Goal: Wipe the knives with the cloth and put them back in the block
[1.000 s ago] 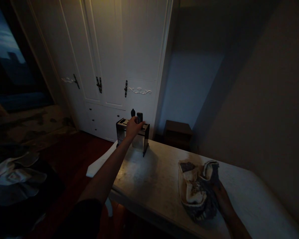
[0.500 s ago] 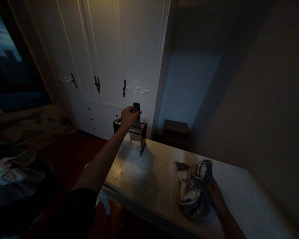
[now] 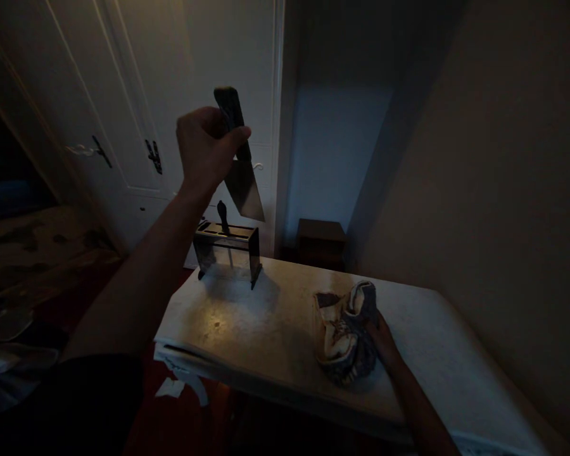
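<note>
Table [image 3: 275, 323], pale, beneath my right hand [image 3: 381, 335], which touches crumpled cloth [image 3: 339, 335], grip unclear; white wardrobe [image 3: 209, 50] beyond my left hand [image 3: 202, 145], gripping knife [image 3: 246, 190].

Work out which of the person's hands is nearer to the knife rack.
Left. The left hand holds a knife, raised higher than the knife rack; the right hand is farther off, at the cloth on the table, to the rack's right.

This looked like a room in a home. A tall white wardrobe [image 3: 218, 57] with panelled doors, ornate dark handles [image 3: 154, 157] and scrolled trim [image 3: 80, 150] stood near a low brown cabinet [image 3: 320, 232]; a curved white leg [image 3: 198, 387] showed beneath the tabletop [image 3: 285, 335].
</note>
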A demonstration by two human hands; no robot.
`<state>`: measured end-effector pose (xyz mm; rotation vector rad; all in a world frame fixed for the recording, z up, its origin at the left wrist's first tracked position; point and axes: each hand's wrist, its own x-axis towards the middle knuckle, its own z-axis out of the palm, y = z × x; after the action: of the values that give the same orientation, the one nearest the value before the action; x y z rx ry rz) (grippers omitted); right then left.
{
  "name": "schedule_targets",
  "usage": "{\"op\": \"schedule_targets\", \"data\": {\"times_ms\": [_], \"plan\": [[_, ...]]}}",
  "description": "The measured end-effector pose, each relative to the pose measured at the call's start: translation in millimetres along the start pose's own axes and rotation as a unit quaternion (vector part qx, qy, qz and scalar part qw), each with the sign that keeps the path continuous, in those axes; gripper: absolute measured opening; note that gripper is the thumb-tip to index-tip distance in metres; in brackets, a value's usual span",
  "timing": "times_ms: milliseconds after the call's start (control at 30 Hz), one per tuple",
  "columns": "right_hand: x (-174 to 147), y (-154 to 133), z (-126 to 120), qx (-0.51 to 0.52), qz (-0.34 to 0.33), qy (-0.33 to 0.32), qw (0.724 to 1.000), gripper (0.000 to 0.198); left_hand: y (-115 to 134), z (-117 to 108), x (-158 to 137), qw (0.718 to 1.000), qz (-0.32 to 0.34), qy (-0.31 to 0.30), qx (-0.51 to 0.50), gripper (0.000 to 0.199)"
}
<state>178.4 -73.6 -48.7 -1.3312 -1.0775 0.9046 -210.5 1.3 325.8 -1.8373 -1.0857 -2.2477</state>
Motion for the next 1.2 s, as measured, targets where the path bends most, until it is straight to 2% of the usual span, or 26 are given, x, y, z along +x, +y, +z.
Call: {"op": "schedule_targets", "data": {"times_ms": [67, 133, 267, 467, 600, 667, 833, 1000, 1067, 1200], "plan": [[-1.2, -2.8, 1.5, 0.012, 0.01, 0.001, 1.0, 0.066, 14.8, 6.5, -15.8, 0.999, 0.014, -0.014, -0.034, 0.029], [-2.6, -5.8, 2.2, 0.036, 0.023, 0.0, 0.999, 0.067, 25.0, 17.2, -39.3, 0.993, -0.007, -0.002, -0.117, 0.024], [-6.8, -13.2, 1.9, 0.117, 0.046, 0.006, 0.992, 0.06, 35.2, 48.6, -105.6, 0.963, -0.112, 0.046, -0.242, 0.024], [-12.4, -23.0, -0.1, 0.188, 0.078, -0.019, 0.979, 0.043, 31.2, 97.4, -223.5, 0.884, -0.316, 0.076, -0.336, 0.036], [-12.5, -24.7, -3.4, 0.239, 0.119, -0.015, 0.964, 0.033, 29.8, 113.5, -285.5, 0.837, -0.403, 0.086, -0.361, 0.032], [-12.1, -24.9, -5.4, 0.258, 0.121, -0.022, 0.958, 0.031, 28.9, 115.9, -308.1, 0.819, -0.439, 0.07, -0.363, 0.031], [-11.3, -24.1, -9.5, 0.312, 0.099, 0.001, 0.945, 0.025, 20.3, 113.5, -345.6, 0.787, -0.513, -0.034, -0.341, 0.035], [-10.2, -25.0, -11.8, 0.346, 0.11, 0.027, 0.931, 0.024, 0.1, 105.3, -361.8, 0.746, -0.574, -0.128, -0.312, 0.039], [-9.9, -26.5, -11.6, 0.371, 0.121, 0.028, 0.92, 0.023, -11.0, 100.9, -362.7, 0.738, -0.581, -0.193, -0.283, 0.039], [-11.0, -28.2, -8.9, 0.391, 0.119, 0.031, 0.912, 0.02, -27.5, 95.4, -355.0, 0.709, -0.551, -0.385, -0.213, 0.034]]}}
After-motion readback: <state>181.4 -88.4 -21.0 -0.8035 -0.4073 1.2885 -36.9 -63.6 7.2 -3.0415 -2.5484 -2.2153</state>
